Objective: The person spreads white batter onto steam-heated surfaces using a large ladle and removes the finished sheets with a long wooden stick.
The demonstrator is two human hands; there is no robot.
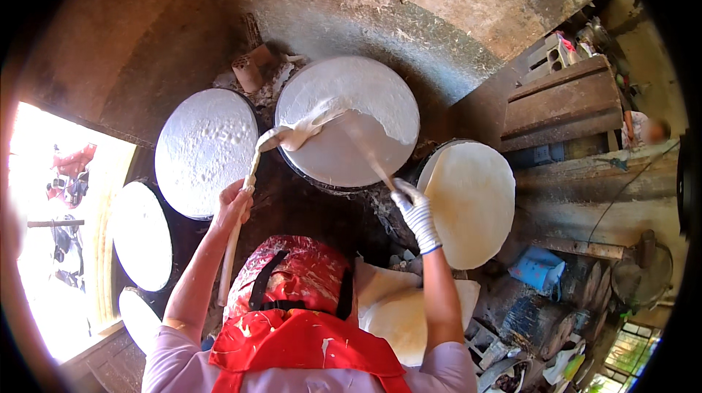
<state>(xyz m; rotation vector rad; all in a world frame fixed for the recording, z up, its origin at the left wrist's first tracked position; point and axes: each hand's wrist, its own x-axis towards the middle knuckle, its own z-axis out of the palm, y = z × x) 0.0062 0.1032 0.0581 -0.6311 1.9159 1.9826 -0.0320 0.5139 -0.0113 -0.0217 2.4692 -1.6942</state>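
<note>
My bare left hand is closed around a long pale stick, with a twisted cream strip, cloth or dough, running up from it. The strip's far end lies crumpled on a large round griddle. White batter coats the far part of that griddle, while its near part looks smoother and greyer. In a white striped glove, my right hand grips a thin wooden-handled tool. Its far end reaches over the griddle and is blurred by motion.
Left stands another white-coated round griddle, with a further pale disc nearer. A flat cream sheet partly overhangs a round surface at right. Folded sheets lie beside my red apron. A blue packet and wooden boards are farther right.
</note>
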